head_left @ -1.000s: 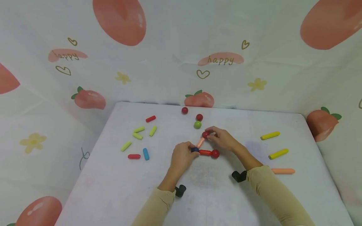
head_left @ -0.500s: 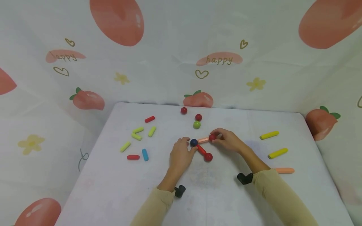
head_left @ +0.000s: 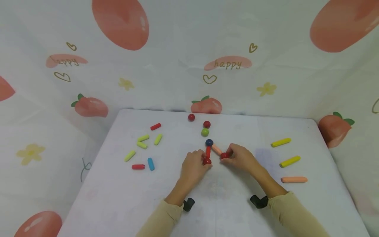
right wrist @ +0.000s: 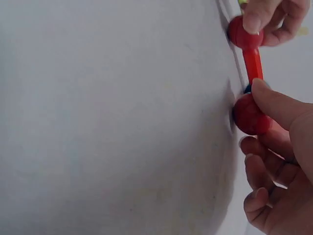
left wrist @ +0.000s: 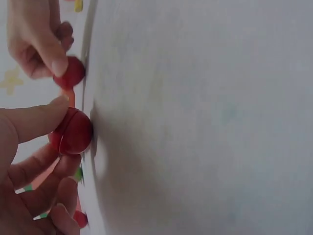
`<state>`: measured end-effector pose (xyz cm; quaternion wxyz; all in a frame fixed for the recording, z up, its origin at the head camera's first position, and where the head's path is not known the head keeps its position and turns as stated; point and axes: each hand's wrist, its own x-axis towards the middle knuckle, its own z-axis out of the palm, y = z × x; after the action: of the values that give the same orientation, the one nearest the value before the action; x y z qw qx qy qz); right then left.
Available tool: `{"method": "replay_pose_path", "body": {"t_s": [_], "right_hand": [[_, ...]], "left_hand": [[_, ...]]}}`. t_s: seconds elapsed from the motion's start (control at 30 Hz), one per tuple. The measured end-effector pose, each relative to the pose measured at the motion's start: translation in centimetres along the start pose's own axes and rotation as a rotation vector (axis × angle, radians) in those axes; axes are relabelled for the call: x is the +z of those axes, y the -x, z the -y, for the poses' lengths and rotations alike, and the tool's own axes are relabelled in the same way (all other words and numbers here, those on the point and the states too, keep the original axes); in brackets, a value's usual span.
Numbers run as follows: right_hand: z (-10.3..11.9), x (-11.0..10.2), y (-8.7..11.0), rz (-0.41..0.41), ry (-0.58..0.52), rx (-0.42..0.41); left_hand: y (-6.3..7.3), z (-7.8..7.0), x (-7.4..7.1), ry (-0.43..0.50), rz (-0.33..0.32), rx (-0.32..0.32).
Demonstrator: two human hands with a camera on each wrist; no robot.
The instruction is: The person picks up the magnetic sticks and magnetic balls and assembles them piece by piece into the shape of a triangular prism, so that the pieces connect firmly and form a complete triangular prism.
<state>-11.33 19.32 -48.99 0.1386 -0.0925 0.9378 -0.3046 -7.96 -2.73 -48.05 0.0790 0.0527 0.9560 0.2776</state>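
Note:
A V-shaped assembly lies on the table, its blue ball (head_left: 209, 142) at the far tip. From that ball a red rod (head_left: 208, 151) runs to one red ball (left wrist: 77, 132), which my left hand (head_left: 193, 167) pinches between thumb and fingers. A peach-coloured rod (head_left: 216, 149) runs from the blue ball to a second red ball (right wrist: 252, 114). My right hand (head_left: 241, 158) pinches that second ball between thumb and forefinger. In the right wrist view the blue ball is mostly hidden behind the right-hand ball and thumb.
Beyond the assembly sit a green ball (head_left: 205, 132) and two loose red balls. Several short rods, yellow-green, red and blue (head_left: 151, 164), lie at left. Two yellow rods (head_left: 290, 161) and a longer peach rod (head_left: 294, 179) lie at right. A printed cloth hangs behind the table.
The assembly has turned clockwise, so the blue ball now points away from me. My left hand has shifted from the blue ball to a red one; my right hand has come nearer.

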Motion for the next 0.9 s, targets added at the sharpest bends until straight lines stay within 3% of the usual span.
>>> {"method": "replay_pose_path", "body": {"t_s": [0.17, 0.27, 0.37, 0.5, 0.67, 0.8, 0.9], "right_hand": [[0.0, 0.6, 0.7, -0.052, 0.023, -0.169], [-0.3, 0.8, 0.9, -0.080, 0.028, -0.297], [-0.5, 0.8, 0.9, -0.099, 0.011, -0.347], [-0.8, 0.8, 1.0, -0.108, -0.033, -0.343], [-1.0, 0.7, 0.9, -0.090, -0.053, -0.325], [-0.9, 0.6, 0.8, -0.061, -0.052, -0.299], [-1.0, 0.5, 0.9, -0.039, -0.051, -0.277]], "left_hand": [[-1.3, 1.4, -0.6, 0.031, -0.018, 0.040], [-2.1, 2.2, -0.9, 0.061, 0.016, 0.041], [-2.6, 3.0, -1.5, 0.109, 0.066, 0.010], [-3.6, 4.7, -3.9, 0.182, 0.043, -0.051], [-5.4, 8.8, -8.5, 0.263, -0.085, -0.113], [-6.1, 12.3, -10.7, 0.214, -0.177, -0.171], [-6.2, 13.8, -11.2, 0.138, -0.189, -0.223]]}}
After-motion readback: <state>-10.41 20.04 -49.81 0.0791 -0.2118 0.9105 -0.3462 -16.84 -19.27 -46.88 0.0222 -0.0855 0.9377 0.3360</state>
